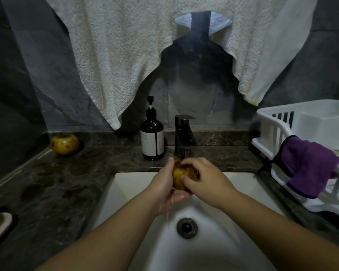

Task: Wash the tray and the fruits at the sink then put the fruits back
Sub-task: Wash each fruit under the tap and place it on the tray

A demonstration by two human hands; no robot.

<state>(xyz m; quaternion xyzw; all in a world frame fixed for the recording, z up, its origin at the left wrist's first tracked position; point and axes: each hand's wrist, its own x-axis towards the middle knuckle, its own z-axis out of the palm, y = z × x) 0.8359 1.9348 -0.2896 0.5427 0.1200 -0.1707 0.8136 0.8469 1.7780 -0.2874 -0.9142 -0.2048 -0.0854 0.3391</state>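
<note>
Fruit first: one round yellow-brown fruit with dark blotches [181, 178] sits between both hands right under the dark square metal faucet [184, 134], above the back of the white ceramic sink [137, 184]. My left hand [164, 187] cups it from below and the side, palm up and fingers curled round it, so that's a proper hold. My right hand [203, 178] comes over the top with the fingertips pressed on the skin, wrapped round it too. Water drips off the left palm down toward the round metal drain [187, 227].

A second round yellowish spotted fruit [64, 143] sits by itself on the dark marbled stone counter [53, 184], way off at the back left corner by the wall. A brown glass pump bottle with a white label [152, 137] stands just left of the faucet. On the right, a white plastic dish rack [299, 122] has a purple cloth with dark trim [309, 167] hanging over its front edge. A white terry towel [110, 55] hangs on the wall above. At the far left edge there's a pale tray corner [0, 225], mostly cut off, so I can't say much about it.
</note>
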